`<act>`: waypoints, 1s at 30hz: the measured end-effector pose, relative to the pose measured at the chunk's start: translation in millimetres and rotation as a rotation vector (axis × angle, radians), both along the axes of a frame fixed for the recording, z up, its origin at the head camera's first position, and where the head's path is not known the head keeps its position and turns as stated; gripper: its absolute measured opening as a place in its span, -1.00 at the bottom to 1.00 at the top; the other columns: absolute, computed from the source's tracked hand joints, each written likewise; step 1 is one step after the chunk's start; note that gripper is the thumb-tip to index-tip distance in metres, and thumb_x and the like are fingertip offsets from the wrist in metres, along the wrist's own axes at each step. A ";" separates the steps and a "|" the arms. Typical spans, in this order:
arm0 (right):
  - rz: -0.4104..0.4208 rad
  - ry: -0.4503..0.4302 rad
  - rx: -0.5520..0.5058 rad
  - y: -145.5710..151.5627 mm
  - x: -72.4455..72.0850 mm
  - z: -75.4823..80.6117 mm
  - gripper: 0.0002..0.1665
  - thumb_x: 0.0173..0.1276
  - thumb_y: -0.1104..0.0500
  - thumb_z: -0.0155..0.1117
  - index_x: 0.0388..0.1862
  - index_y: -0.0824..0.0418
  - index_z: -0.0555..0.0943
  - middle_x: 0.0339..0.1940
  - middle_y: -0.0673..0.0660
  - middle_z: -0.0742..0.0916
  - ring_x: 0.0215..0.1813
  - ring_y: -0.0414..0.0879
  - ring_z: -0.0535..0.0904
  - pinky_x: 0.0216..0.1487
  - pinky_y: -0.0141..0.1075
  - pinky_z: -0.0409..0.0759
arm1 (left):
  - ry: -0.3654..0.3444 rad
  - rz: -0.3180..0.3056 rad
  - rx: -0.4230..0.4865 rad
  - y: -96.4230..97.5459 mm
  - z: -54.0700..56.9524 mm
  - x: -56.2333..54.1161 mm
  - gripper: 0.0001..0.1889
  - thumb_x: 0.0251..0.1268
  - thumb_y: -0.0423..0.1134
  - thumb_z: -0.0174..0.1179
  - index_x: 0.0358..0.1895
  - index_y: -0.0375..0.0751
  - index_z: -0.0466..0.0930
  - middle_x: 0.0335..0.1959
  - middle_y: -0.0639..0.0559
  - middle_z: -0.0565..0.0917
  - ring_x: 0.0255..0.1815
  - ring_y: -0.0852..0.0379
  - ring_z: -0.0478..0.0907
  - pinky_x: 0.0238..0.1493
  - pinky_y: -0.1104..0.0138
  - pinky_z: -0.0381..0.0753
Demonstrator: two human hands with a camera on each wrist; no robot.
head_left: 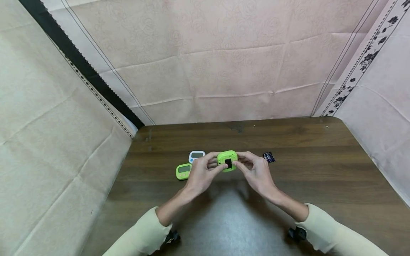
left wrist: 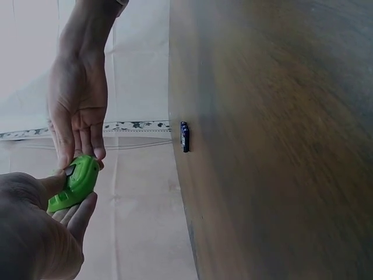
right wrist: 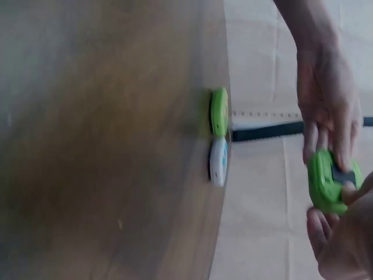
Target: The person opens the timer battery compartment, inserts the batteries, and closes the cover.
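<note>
A bright green digital timer (head_left: 226, 155) is held up over the table between both hands, its back turned to the head camera and a dark rectangular part (head_left: 228, 163) showing there. My left hand (head_left: 201, 173) grips its left side, the thumb lying across the back near the dark part. On the other side my right hand (head_left: 257, 175) pinches it with thumb and fingers. Both thumbs sit close to that dark part, seen also in the right wrist view on the timer (right wrist: 324, 185). Fingers behind the body are partly hidden.
Left of the hands, a second green timer (head_left: 183, 172) and a white timer (head_left: 195, 155) lie with their displays up. Several dark batteries (head_left: 269, 157) lie side by side to the right. The wooden table (head_left: 304, 142) ends at a fabric backdrop (head_left: 230, 78).
</note>
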State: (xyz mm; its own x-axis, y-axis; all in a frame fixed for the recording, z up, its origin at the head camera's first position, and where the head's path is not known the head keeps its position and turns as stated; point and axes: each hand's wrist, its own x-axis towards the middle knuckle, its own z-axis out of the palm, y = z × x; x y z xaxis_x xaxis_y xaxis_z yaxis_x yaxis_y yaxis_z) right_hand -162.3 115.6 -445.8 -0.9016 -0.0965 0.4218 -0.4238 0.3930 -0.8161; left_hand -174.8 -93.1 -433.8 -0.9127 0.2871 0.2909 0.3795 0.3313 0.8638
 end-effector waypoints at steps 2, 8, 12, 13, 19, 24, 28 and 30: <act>-0.028 0.051 0.000 -1.8 0.6 -1.4 -0.67 0.39 0.31 0.54 0.12 0.26 0.77 -0.14 0.07 0.85 -0.13 -0.08 0.80 -0.05 -0.27 0.76 | 0.006 0.001 0.003 1.0 0.1 -0.1 -0.63 0.33 -0.38 0.49 0.17 -0.29 0.71 -0.03 -0.11 0.84 -0.04 0.06 0.82 -0.03 0.37 0.77; -0.063 0.086 -0.019 -4.7 -0.1 -3.3 -0.65 0.37 0.33 0.54 0.13 0.27 0.78 -0.12 0.08 0.85 -0.12 -0.05 0.80 -0.02 -0.14 0.78 | 0.033 0.014 -0.011 2.1 1.1 0.7 -0.64 0.34 -0.40 0.47 0.17 -0.30 0.70 -0.01 -0.14 0.83 -0.04 0.05 0.82 -0.05 0.37 0.78; -0.055 0.062 -0.033 -5.0 -0.1 -3.2 -0.65 0.39 0.34 0.51 0.14 0.29 0.78 -0.12 0.10 0.84 -0.10 -0.03 0.80 -0.07 -0.35 0.73 | 0.081 0.027 -0.039 2.6 1.1 3.8 -0.65 0.35 -0.36 0.48 0.15 -0.30 0.71 -0.02 -0.14 0.83 -0.05 0.07 0.82 -0.07 0.39 0.77; -0.052 0.055 -0.033 -4.7 -0.3 -3.2 -0.66 0.40 0.35 0.50 0.15 0.30 0.78 -0.12 0.11 0.84 -0.10 -0.03 0.80 -0.09 -0.40 0.71 | 0.093 0.028 -0.050 2.8 1.1 4.5 -0.65 0.35 -0.34 0.48 0.15 -0.30 0.71 -0.03 -0.14 0.83 -0.05 0.08 0.82 -0.08 0.40 0.77; 0.006 -0.072 -0.066 2.5 -5.3 -2.0 -0.71 0.50 0.33 0.41 0.15 0.34 0.76 -0.05 0.20 0.85 -0.07 -0.01 0.82 -0.13 -0.44 0.73 | 0.094 0.049 -0.080 3.4 1.2 4.9 -0.62 0.33 -0.29 0.51 0.17 -0.27 0.71 -0.03 -0.13 0.83 -0.09 0.09 0.83 -0.11 0.40 0.78; 0.029 -0.201 -0.206 8.1 -10.2 1.9 -0.71 0.50 0.27 0.43 0.14 0.34 0.77 0.06 0.24 0.83 0.00 -0.11 0.80 -0.03 -0.40 0.75 | 0.041 0.050 -0.035 0.4 0.2 0.9 -0.61 0.33 -0.30 0.51 0.18 -0.28 0.71 -0.02 -0.16 0.83 -0.09 0.02 0.83 -0.09 0.33 0.80; 0.000 -0.260 -0.409 12.7 -16.4 4.7 -0.71 0.44 0.32 0.48 0.06 0.46 0.77 0.08 0.29 0.81 -0.03 -0.18 0.80 0.03 -0.34 0.76 | 0.004 0.064 0.008 -4.7 -2.3 -4.1 -0.63 0.32 -0.31 0.51 0.16 -0.28 0.72 -0.04 -0.16 0.83 -0.09 0.02 0.83 -0.08 0.31 0.80; -0.012 -0.308 -0.422 17.7 -19.7 2.6 -0.68 0.44 0.31 0.49 0.08 0.48 0.75 0.02 0.29 0.82 -0.11 -0.19 0.79 -0.04 -0.34 0.78 | -0.008 0.079 0.017 -7.8 -3.6 -6.1 -0.63 0.31 -0.31 0.52 0.14 -0.27 0.73 -0.05 -0.15 0.84 -0.09 0.03 0.83 -0.08 0.31 0.80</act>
